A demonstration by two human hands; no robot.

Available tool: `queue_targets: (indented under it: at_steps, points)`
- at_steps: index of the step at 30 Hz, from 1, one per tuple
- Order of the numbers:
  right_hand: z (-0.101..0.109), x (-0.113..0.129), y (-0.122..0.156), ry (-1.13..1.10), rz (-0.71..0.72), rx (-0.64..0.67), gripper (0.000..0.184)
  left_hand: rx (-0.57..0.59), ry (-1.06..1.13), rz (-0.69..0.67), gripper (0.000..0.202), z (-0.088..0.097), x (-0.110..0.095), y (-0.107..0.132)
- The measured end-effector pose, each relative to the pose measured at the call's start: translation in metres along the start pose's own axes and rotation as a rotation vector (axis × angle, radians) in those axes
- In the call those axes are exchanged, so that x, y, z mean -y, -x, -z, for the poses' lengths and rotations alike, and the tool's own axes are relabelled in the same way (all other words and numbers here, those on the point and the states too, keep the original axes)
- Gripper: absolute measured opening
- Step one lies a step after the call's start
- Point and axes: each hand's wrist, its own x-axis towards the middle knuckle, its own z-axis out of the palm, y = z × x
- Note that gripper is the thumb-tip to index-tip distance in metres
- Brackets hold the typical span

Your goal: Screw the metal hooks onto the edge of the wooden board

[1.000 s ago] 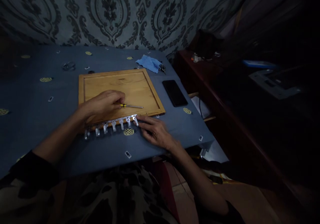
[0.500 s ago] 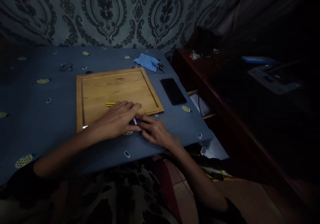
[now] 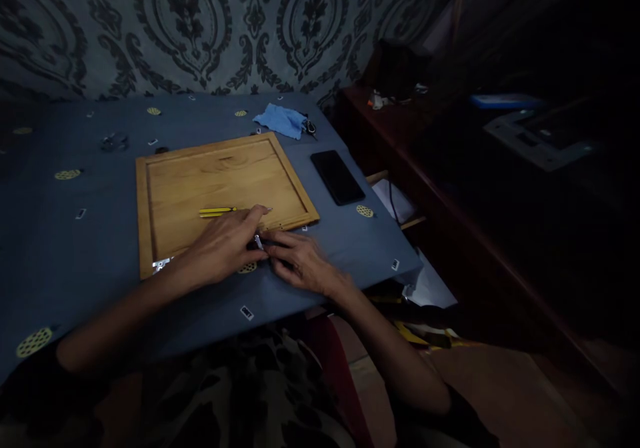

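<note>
So the left end of my metal hook strip (image 3: 161, 265) peeks out on the near edge of the framed wooden board (image 3: 215, 181), whose shallow recess has a yellow-handled screwdriver (image 3: 215, 212) lying in it. My left hand (image 3: 223, 245) covers the strip's middle, thumb and forefinger spread around the end hook (image 3: 258, 241); can't tell if they're gripping. My right hand (image 3: 303, 261) has its fingertips right by that hook, pinching or not, no idea. Then a phone (image 3: 337, 177), and an open drawer (image 3: 413, 223) with something white (image 3: 400, 201) inside.
</note>
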Motion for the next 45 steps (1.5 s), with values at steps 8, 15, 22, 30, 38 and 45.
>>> queue_targets:
  at_steps: [8, 15, 22, 30, 38, 45]
  points:
    - [0.004, 0.003, -0.001, -0.038, -0.005, 0.029, 0.031, 0.044, 0.03, 0.102, 0.065, 0.002, -0.006, -0.003]
    - [0.004, 0.001, 0.0, -0.056, -0.014, 0.025, 0.03, 0.096, 0.014, 0.114, 0.066, 0.007, -0.01, -0.006]
    - [0.002, 0.001, -0.001, -0.047, -0.021, 0.006, 0.031, 0.095, 0.007, 0.111, 0.061, 0.009, -0.011, -0.005]
    - [0.002, 0.0, 0.001, -0.01, -0.022, 0.013, 0.036, 0.017, -0.022, 0.126, 0.029, 0.04, 0.021, -0.002]
    - [0.002, -0.001, 0.002, -0.018, -0.016, 0.011, 0.034, 0.098, -0.234, 0.208, 0.022, 0.035, 0.051, -0.008]
    - [-0.001, -0.003, 0.002, -0.016, -0.015, -0.003, 0.035, 0.029, -0.116, 0.204, 0.019, 0.042, 0.068, -0.01]
